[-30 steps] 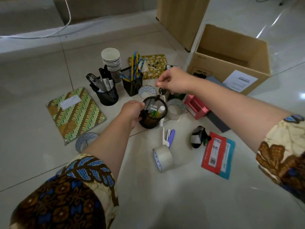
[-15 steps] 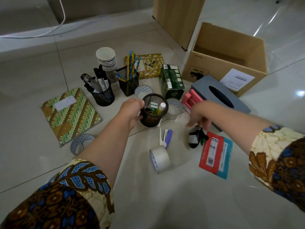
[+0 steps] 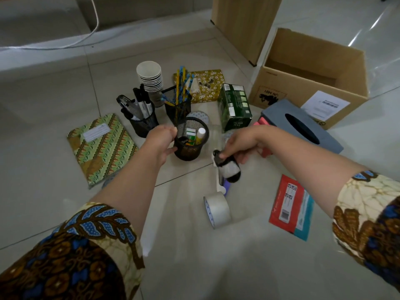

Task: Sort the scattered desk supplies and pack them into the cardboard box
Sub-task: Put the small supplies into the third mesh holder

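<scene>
Head view: on the tiled floor [image 3: 194, 267], near the frame's centre, the left hand [image 3: 162, 142] grips a black mesh pen cup [image 3: 190, 146], fingers curled on its rim and side. At 3 o'clock of the cup, the right hand [image 3: 239, 141] pinches a black-and-white object [image 3: 230, 171], too blurred to name. The open cardboard box [image 3: 281, 92] stands at 2 o'clock, well apart. A roll of tape [image 3: 218, 210] stands on edge at 5 o'clock; a patterned notebook [image 3: 101, 148] lies at 9 o'clock.
</scene>
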A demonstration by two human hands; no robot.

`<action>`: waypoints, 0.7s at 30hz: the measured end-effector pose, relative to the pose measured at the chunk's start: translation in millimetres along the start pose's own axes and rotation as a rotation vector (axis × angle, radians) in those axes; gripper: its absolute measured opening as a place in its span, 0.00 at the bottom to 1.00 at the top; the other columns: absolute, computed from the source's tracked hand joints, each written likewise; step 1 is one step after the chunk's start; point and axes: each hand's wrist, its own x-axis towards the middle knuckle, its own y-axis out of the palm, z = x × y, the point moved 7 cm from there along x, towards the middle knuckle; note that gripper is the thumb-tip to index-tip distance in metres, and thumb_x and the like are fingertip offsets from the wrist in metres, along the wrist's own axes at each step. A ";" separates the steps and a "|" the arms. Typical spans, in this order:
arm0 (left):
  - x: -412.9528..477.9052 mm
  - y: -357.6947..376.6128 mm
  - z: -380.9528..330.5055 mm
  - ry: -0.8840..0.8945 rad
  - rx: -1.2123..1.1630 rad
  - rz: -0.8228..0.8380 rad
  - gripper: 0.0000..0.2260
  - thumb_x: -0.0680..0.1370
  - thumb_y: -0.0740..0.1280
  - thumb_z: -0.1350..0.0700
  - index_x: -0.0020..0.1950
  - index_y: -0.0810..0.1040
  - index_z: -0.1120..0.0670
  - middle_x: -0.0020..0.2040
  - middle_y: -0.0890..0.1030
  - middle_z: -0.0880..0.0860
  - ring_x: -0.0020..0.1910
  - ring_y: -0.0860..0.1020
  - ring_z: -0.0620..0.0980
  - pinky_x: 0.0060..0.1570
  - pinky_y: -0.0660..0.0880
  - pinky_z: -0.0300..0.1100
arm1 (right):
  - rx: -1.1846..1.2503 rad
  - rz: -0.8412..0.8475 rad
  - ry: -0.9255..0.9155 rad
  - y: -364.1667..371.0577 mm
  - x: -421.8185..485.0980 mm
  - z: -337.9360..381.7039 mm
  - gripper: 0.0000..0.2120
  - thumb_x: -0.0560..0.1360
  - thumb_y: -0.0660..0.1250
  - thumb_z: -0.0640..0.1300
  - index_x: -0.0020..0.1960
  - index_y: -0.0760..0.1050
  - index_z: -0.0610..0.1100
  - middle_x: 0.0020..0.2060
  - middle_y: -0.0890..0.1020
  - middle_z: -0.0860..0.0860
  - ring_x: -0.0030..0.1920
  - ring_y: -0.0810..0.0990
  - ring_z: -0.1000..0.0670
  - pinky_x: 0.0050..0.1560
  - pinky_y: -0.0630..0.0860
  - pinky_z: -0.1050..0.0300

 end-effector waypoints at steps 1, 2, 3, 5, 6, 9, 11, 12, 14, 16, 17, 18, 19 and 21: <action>2.4 -9.8 1.3 0.005 0.006 -0.041 0.11 0.80 0.58 0.61 0.61 0.73 0.58 0.62 0.75 0.56 0.62 0.73 0.52 0.58 0.74 0.51 | 0.040 0.001 -0.046 1.5 3.2 14.2 0.15 0.73 0.72 0.49 0.54 0.77 0.41 0.45 0.81 0.46 0.41 0.81 0.51 0.35 0.79 0.62; 5.1 -15.2 3.7 0.005 0.006 -0.075 0.08 0.81 0.58 0.60 0.57 0.74 0.58 0.61 0.74 0.55 0.60 0.73 0.52 0.58 0.74 0.51 | 0.064 -0.012 -0.074 2.5 5.3 23.7 0.15 0.73 0.72 0.49 0.55 0.77 0.42 0.46 0.81 0.45 0.42 0.81 0.50 0.36 0.79 0.60; 5.3 -24.3 6.9 -0.001 0.001 -0.121 0.05 0.81 0.58 0.59 0.51 0.73 0.57 0.58 0.73 0.54 0.57 0.73 0.51 0.59 0.75 0.50 | 0.056 -0.030 -0.096 6.4 8.7 34.7 0.16 0.73 0.73 0.49 0.55 0.76 0.42 0.48 0.80 0.45 0.43 0.81 0.49 0.37 0.80 0.59; 4.4 -37.9 15.6 -0.009 -0.026 -0.206 0.09 0.82 0.58 0.59 0.41 0.69 0.54 0.52 0.71 0.53 0.53 0.71 0.51 0.58 0.75 0.50 | 0.016 -0.104 -0.130 13.0 18.3 48.0 0.17 0.73 0.72 0.49 0.57 0.76 0.40 0.49 0.79 0.45 0.43 0.81 0.48 0.41 0.82 0.55; 3.3 -42.5 21.6 -0.006 -0.057 -0.233 0.10 0.81 0.58 0.59 0.40 0.68 0.54 0.50 0.71 0.53 0.52 0.71 0.51 0.58 0.74 0.50 | 0.003 -0.145 -0.142 15.9 23.5 51.7 0.17 0.74 0.71 0.49 0.57 0.76 0.39 0.49 0.80 0.44 0.44 0.82 0.46 0.44 0.82 0.53; 1.2 -57.0 37.9 -0.006 -0.166 -0.312 0.12 0.81 0.59 0.60 0.37 0.67 0.53 0.42 0.71 0.52 0.50 0.70 0.53 0.51 0.74 0.48 | -0.094 -0.290 -0.179 20.1 35.0 61.8 0.18 0.75 0.69 0.51 0.54 0.78 0.35 0.47 0.84 0.41 0.46 0.84 0.42 0.52 0.81 0.48; -0.8 -63.3 43.6 0.000 -0.236 -0.349 0.13 0.80 0.60 0.60 0.36 0.65 0.53 0.39 0.70 0.52 0.48 0.70 0.53 0.49 0.72 0.48 | -0.155 -0.396 -0.199 21.0 39.3 65.1 0.19 0.76 0.67 0.52 0.53 0.79 0.35 0.47 0.84 0.39 0.48 0.83 0.41 0.53 0.79 0.49; -2.3 -65.9 45.2 0.004 -0.261 -0.361 0.13 0.80 0.60 0.61 0.36 0.65 0.53 0.39 0.70 0.52 0.48 0.70 0.53 0.49 0.73 0.48 | -0.176 -0.442 -0.219 21.9 40.7 67.5 0.18 0.77 0.66 0.51 0.54 0.80 0.36 0.48 0.84 0.39 0.50 0.82 0.41 0.52 0.78 0.51; -1.8 -68.9 50.2 0.024 -0.287 -0.357 0.13 0.80 0.60 0.60 0.36 0.66 0.53 0.40 0.72 0.54 0.49 0.72 0.54 0.51 0.74 0.48 | -0.150 -0.492 -0.246 24.9 43.1 67.0 0.15 0.77 0.65 0.49 0.55 0.80 0.37 0.48 0.84 0.40 0.52 0.81 0.42 0.50 0.76 0.54; -2.1 -70.5 57.9 0.027 -0.285 -0.354 0.12 0.80 0.61 0.59 0.37 0.67 0.53 0.45 0.74 0.56 0.50 0.75 0.55 0.51 0.75 0.47 | -0.180 -0.527 -0.260 28.1 44.3 65.6 0.15 0.78 0.64 0.48 0.58 0.79 0.38 0.50 0.83 0.40 0.53 0.81 0.42 0.52 0.76 0.54; -0.7 -72.4 58.5 0.044 -0.263 -0.368 0.11 0.80 0.61 0.58 0.38 0.67 0.53 0.45 0.75 0.56 0.49 0.75 0.56 0.49 0.75 0.48 | -0.243 -0.557 -0.266 27.1 44.5 67.2 0.16 0.78 0.64 0.49 0.59 0.78 0.39 0.52 0.82 0.40 0.55 0.80 0.42 0.53 0.75 0.53; -0.8 -73.7 58.6 0.060 -0.210 -0.394 0.10 0.80 0.61 0.57 0.39 0.68 0.53 0.44 0.75 0.56 0.46 0.75 0.55 0.48 0.75 0.49 | -0.309 -0.591 -0.266 26.2 44.5 67.5 0.18 0.77 0.65 0.51 0.60 0.77 0.40 0.54 0.82 0.41 0.56 0.79 0.43 0.54 0.75 0.52; -0.2 -76.0 57.0 0.084 -0.147 -0.431 0.08 0.80 0.62 0.56 0.41 0.68 0.53 0.43 0.75 0.54 0.44 0.74 0.54 0.47 0.74 0.49 | -0.349 -0.624 -0.257 23.8 43.6 67.6 0.20 0.76 0.67 0.53 0.60 0.76 0.40 0.55 0.81 0.42 0.57 0.78 0.43 0.54 0.76 0.51; -3.8 -80.0 47.5 0.126 -0.035 -0.507 0.06 0.79 0.63 0.53 0.46 0.69 0.54 0.43 0.75 0.51 0.43 0.73 0.52 0.45 0.70 0.45 | -0.374 -0.663 -0.252 17.9 41.8 67.4 0.23 0.74 0.68 0.56 0.62 0.74 0.41 0.55 0.79 0.42 0.57 0.77 0.43 0.54 0.77 0.50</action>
